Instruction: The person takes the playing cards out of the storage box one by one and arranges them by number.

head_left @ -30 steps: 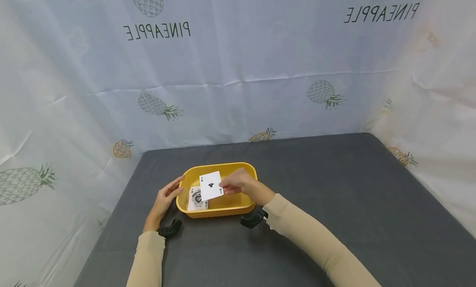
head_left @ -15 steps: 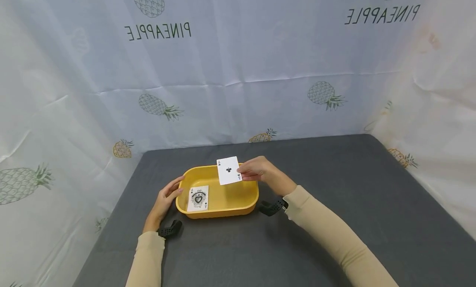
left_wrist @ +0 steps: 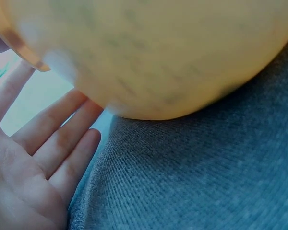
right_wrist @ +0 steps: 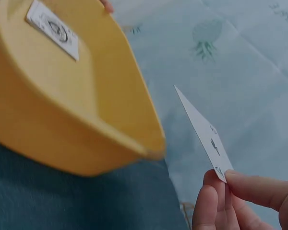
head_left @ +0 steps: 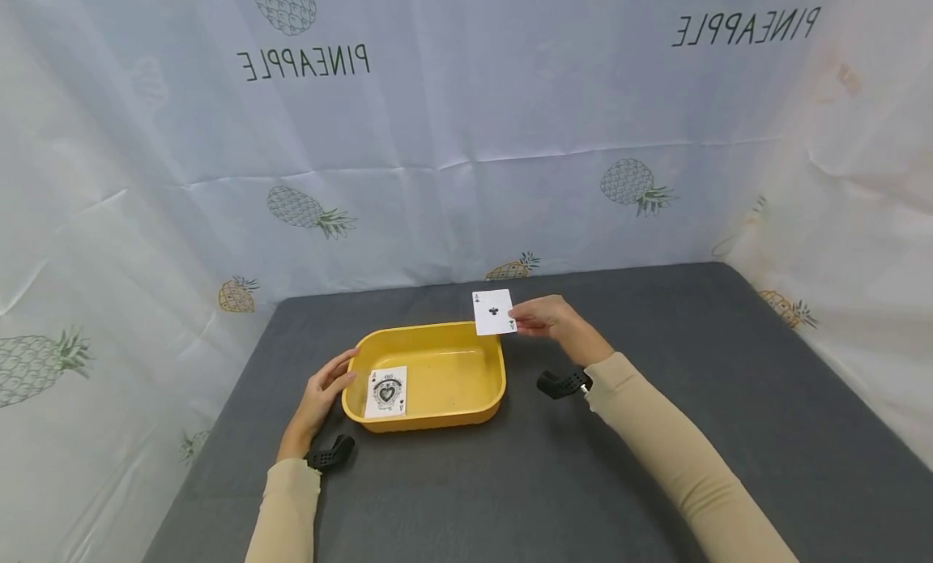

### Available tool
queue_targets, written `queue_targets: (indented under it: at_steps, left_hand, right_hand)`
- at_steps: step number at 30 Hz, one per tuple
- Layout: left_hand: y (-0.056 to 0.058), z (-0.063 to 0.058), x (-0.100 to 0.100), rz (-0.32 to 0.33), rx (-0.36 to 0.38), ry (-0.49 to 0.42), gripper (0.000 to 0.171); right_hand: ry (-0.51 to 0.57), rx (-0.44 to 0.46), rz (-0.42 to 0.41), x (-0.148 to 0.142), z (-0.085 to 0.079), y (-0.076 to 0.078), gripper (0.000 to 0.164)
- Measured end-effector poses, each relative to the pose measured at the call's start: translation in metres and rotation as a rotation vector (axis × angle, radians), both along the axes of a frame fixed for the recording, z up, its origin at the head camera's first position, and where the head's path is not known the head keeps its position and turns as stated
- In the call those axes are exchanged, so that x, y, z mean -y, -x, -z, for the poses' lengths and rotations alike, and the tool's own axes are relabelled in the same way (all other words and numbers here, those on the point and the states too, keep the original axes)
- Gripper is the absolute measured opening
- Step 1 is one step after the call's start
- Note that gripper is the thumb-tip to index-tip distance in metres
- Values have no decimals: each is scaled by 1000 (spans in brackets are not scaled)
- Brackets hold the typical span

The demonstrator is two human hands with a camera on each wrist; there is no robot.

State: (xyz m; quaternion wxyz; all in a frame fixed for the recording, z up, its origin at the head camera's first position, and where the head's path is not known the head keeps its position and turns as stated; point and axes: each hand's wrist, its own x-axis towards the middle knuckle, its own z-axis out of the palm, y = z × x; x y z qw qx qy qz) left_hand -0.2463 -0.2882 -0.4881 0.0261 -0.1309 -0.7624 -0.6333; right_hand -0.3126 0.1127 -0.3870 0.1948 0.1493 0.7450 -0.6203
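My right hand (head_left: 550, 316) pinches a playing card, the ace of clubs (head_left: 492, 313), by its right edge between thumb and fingers. The card is raised and overlaps the far right corner of the yellow tub (head_left: 445, 377) in the head view; the right wrist view shows it beyond the tub's rim, face visible at a slant. At the tub's left end, my left hand (head_left: 321, 391) rests against the outside, fingers fairly straight along the wall (left_wrist: 158, 57) and the thumb at the rim. An ace of spades (head_left: 385, 391) lies face up inside the tub, at its left.
The tub stands on a dark grey cloth-covered table (head_left: 656, 401), which extends well to the right. A white curtain (head_left: 466, 142) with pineapple prints hangs behind and along both sides. Each wrist carries a black camera mount (head_left: 561, 384).
My right hand has carried the ace of clubs from above the ace of spades, right and away from me, to the tub's far right corner. My left hand has stayed at the tub's left end.
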Motion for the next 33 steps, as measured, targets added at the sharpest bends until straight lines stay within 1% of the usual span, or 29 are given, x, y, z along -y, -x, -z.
queue_targets:
  at_steps: [4, 8, 12, 15, 17, 21, 22, 25, 28, 29, 33]
  left_hand:
    - [1, 0, 0, 0, 0, -5, 47]
    - [2, 0, -1, 2, 7, -7, 48]
    - [2, 0, 0, 1, 4, -5, 48]
    - [2, 0, 0, -2, 8, -1, 48]
    - [2, 0, 0, -6, 11, 3, 48]
    - [1, 1, 1, 0, 13, -10, 48]
    - [1, 1, 1, 5, 6, -13, 47]
    - [2, 2, 2, 31, -19, -29, 47]
    - [3, 3, 3, 52, -41, -38, 47]
    - [3, 3, 3, 54, -43, -38, 47]
    - [3, 3, 4, 44, -34, -25, 47]
  right_hand:
    - [-19, -10, 39, -12, 6, 11, 39]
    - [-24, 3, 122, -23, 16, 23, 42]
    - [12, 28, 207, -35, 30, 31, 46]
    - [41, 28, 241, -42, 40, 35, 48]
    - [40, 26, 266, -46, 46, 38, 47]
    - [7, 18, 288, -51, 58, 48, 46]
    - [16, 11, 287, -53, 62, 51, 44]
    - [1, 14, 302, -55, 67, 56, 44]
    - [10, 20, 318, -54, 67, 56, 44]
    - [-1, 29, 329, -53, 67, 56, 47]
    - [15, 31, 327, -52, 67, 54, 50]
